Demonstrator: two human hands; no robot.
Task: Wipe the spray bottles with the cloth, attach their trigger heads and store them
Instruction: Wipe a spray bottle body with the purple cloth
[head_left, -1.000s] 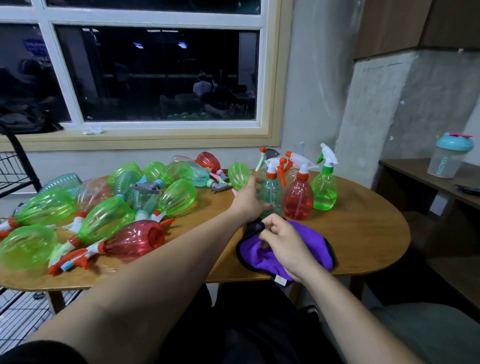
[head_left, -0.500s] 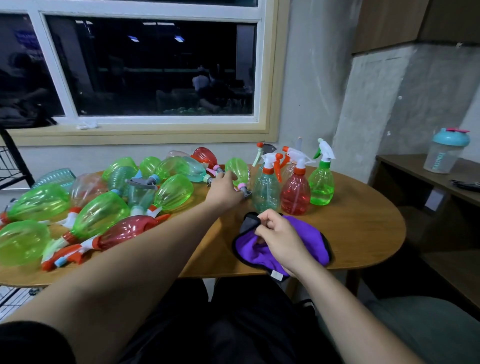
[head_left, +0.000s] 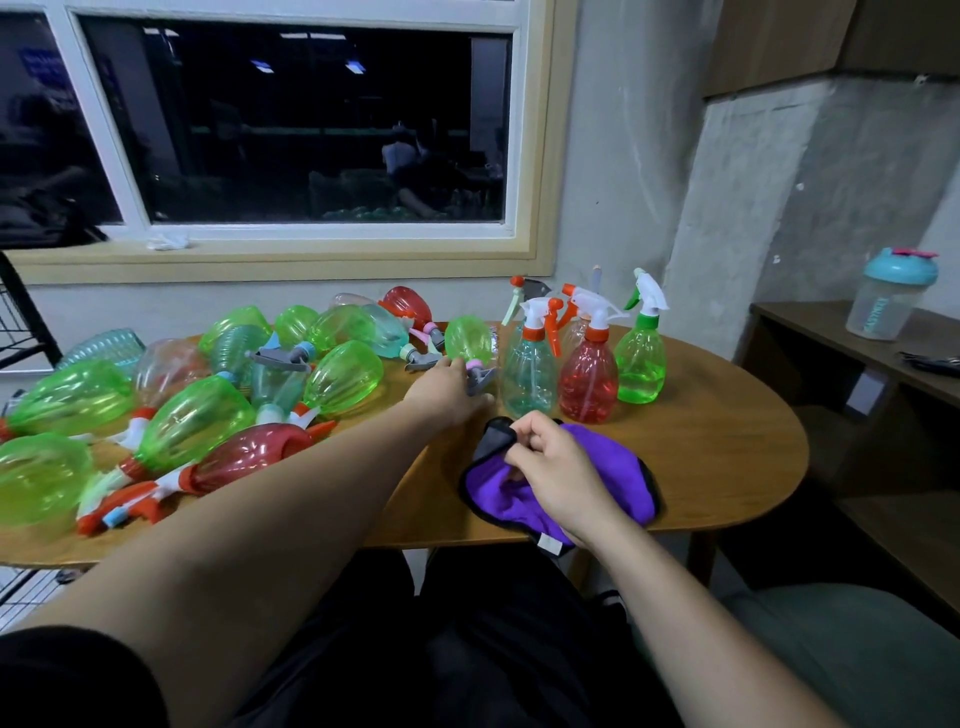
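A small green spray bottle (head_left: 467, 339) with a pink collar and grey trigger head lies on its side mid-table. My left hand (head_left: 445, 387) reaches across and closes its thumb and fingers around that bottle's neck end. Near the table's front edge lies a purple cloth (head_left: 615, 467) with a black border; my right hand (head_left: 558, 475) rests on it and pinches its folded corner. Just behind the cloth three bottles stand upright with heads on: a clear teal one (head_left: 529, 376), a red one (head_left: 589, 387) and a green one (head_left: 641, 370).
Several green, red and clear bottles (head_left: 197, 415) lie piled over the left half of the round wooden table (head_left: 727, 447). More trigger heads stand behind the upright bottles. A shaker cup (head_left: 891, 299) sits on a side shelf at right. A wire rack (head_left: 23, 322) stands at left.
My left hand left the upright teal bottle and moved left to the lying green bottle's neck. My right hand stayed on the cloth, still pinching its corner.
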